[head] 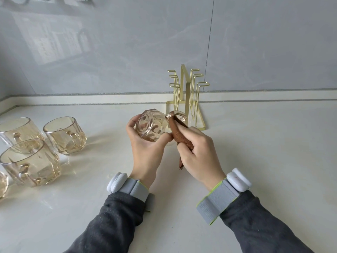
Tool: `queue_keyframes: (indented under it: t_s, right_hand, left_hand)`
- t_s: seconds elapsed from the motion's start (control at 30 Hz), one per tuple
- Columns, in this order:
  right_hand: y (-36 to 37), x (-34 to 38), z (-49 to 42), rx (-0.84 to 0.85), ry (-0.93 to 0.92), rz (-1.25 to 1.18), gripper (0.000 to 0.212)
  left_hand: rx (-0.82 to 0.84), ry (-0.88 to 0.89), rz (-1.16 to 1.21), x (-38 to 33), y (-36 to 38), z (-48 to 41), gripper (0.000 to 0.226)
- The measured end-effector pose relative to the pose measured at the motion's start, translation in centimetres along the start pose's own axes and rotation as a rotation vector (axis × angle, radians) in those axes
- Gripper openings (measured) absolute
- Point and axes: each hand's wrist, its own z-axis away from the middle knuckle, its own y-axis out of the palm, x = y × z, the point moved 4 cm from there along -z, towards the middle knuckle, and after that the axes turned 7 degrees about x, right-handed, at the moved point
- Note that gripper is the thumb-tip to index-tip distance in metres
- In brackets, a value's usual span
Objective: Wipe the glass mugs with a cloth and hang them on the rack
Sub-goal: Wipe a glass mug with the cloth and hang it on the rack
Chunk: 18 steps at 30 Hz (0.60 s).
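My left hand (145, 148) grips an amber glass mug (151, 126) lying on its side in the air, its base turned toward me and its handle pointing right. My right hand (197, 150) holds a brown cloth (179, 133), which is threaded through the mug's handle. Just behind the hands stands a gold wire rack (186, 99) with several bare hooks on a flat gold base. Three more amber mugs stand upright on the counter at the left: one (65, 135), one (18, 132) and one (31, 161).
The pale stone counter (255, 143) runs to a grey marbled wall behind the rack. A further glass object (2, 183) is cut off by the left edge. Grey bands with white sensors sit on both wrists.
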Motion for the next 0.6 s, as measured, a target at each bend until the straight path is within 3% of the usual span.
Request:
queue_keyframes:
  t_s: [0.1, 0.17, 0.3, 0.43, 0.5, 0.6]
  right_hand:
    - [0.1, 0.0, 0.1, 0.019, 0.047, -0.122, 0.057]
    - [-0.1, 0.0, 0.0, -0.001, 0.181, -0.406, 0.042]
    - [-1.9, -1.6, -0.4, -0.289, 0.463, -0.762, 0.012]
    - [-2.8, -2.7, -0.4, -0.399, 0.519, -0.685, 0.022]
    - [-2.6, -3.0, -0.5, -0.406, 0.445, -0.569, 0.017]
    - [-2.6, -3.2, -0.7, -0.406, 0.319, -0.327, 0.029]
  left_hand:
    - [-0.017, -0.034, 0.016, 0.3, -0.2, -0.2, 0.085]
    - [-0.034, -0.053, 0.014, 0.4, -0.3, -0.3, 0.084]
    - [-0.102, -0.06, -0.019, 0.6, -0.7, -0.6, 0.077]
    - [-0.078, -0.005, -0.068, 0.7, -1.1, -0.4, 0.079]
    - [-0.036, 0.037, -0.11, 0.5, -0.8, -0.2, 0.082]
    - [0.006, 0.083, -0.187, 0.4, -0.6, -0.1, 0.086]
